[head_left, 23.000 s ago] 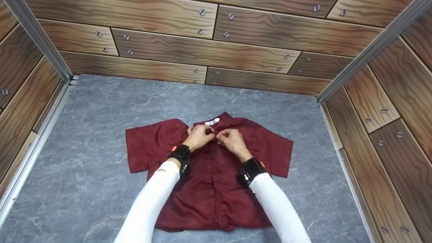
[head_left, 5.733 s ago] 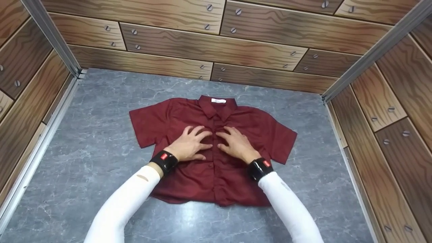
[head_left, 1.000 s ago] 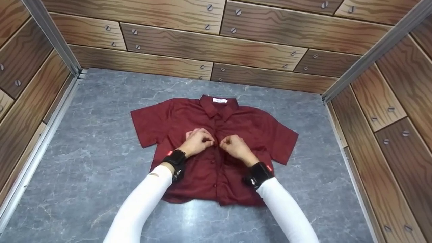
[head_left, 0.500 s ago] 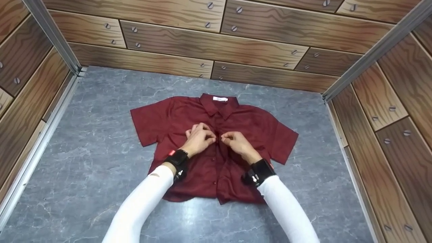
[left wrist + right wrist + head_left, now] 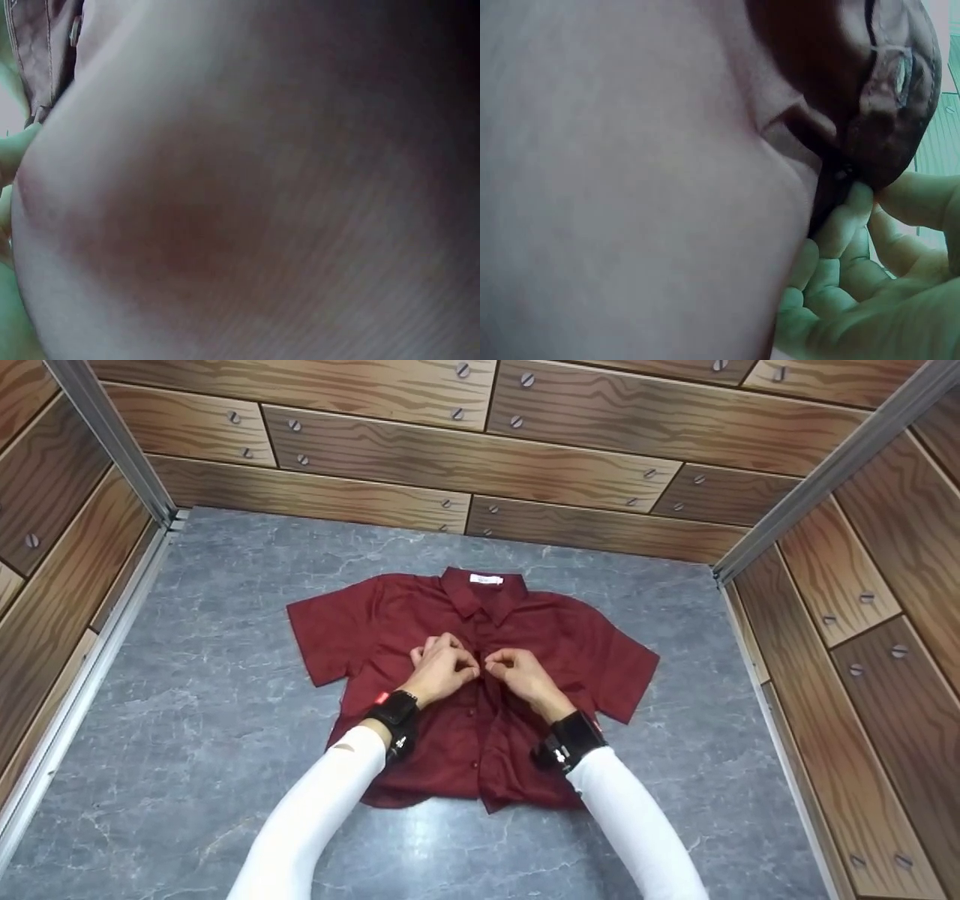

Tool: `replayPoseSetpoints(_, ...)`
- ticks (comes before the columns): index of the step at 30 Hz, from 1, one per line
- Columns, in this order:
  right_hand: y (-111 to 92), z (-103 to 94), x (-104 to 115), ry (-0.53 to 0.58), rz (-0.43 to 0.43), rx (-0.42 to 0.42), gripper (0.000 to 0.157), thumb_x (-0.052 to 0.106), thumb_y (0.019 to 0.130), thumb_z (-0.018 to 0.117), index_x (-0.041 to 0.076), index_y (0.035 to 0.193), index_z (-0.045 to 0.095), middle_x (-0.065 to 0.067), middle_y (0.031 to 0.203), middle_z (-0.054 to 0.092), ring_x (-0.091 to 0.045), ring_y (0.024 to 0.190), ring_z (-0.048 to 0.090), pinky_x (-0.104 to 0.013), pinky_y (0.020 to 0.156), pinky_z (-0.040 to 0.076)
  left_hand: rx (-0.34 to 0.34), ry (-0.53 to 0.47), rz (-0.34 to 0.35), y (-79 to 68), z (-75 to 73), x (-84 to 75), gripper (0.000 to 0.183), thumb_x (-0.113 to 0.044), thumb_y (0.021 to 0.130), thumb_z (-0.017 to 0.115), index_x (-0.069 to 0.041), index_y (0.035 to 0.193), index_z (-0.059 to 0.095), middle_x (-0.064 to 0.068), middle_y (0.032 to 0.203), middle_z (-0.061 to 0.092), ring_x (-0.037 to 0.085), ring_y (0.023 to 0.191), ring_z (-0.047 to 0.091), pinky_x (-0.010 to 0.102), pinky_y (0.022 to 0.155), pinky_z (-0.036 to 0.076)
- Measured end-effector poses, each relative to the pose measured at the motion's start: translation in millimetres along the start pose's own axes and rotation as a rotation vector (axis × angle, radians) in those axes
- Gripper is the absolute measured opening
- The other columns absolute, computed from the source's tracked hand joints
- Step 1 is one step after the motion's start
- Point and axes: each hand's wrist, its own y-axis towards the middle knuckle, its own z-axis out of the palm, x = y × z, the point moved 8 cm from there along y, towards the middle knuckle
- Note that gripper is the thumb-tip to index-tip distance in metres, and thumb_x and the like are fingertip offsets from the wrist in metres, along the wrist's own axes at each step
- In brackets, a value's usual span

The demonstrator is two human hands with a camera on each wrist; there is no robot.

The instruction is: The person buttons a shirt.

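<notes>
Pinching the front edge of the dark red shirt (image 5: 456,735) from either side, your two hands meet at mid-chest in the head view. Your left hand (image 5: 441,669) has its thumb and forefinger brought together on the cloth, the other fingers bent behind them. Your right hand (image 5: 523,675) holds the cloth just beside it, thumb and forefinger also drawn together, so neither hand is spread wide. The shirt lies face up near the middle of the grey surface (image 5: 210,697), its collar (image 5: 459,591) away from you and its hem towards you. A white label (image 5: 486,579) shows inside the neck. Below your hands you can see a button (image 5: 474,765) on the front, where the two edges part towards the hem. You wear black wristbands (image 5: 394,718) and white sleeves (image 5: 307,802); a wood-patterned wall (image 5: 420,442) stands behind the surface.

In the left wrist view, blurred cloth fills most of what you see, with a stitched strip (image 5: 49,52) at the upper left. Only bits of finger show at the left edge, so you cannot tell the grip from there.

In the right wrist view, you see bent fingers (image 5: 847,225) pinching a dark fold of the shirt, below a buttonhole (image 5: 903,75).
</notes>
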Motion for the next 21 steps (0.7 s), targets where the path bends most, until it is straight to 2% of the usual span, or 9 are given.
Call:
replayPoseSetpoints(15,1.4,3.4,2.6,-0.028,-0.003,-0.008,0.016,0.005,0.099,0.065,-0.004,0.107,0.075,-0.010,0.108,0.071,-0.018,0.099,0.059,-0.027,0.087,0.044,-0.009,0.047,-0.012,2.3,5.2,1.1,0.009,-0.025,0.088,0.077,-0.017,0.091,0.081,0.006,0.111,0.056,0.033,0.117,0.048,0.058,0.101,0.025)
replayPoseSetpoints(21,1.2,3.8,1.1,0.003,-0.032,0.007,0.019,0.000,0.097,0.060,-0.006,0.108,0.075,-0.009,0.099,0.073,-0.016,0.091,0.062,-0.026,0.081,0.047,-0.010,0.047,-0.023,3.4,6.9,2.2,0.008,-0.023,0.088,0.076,-0.016,0.089,0.081,0.007,0.111,0.058,0.033,0.119,0.047,0.060,0.104,0.023)
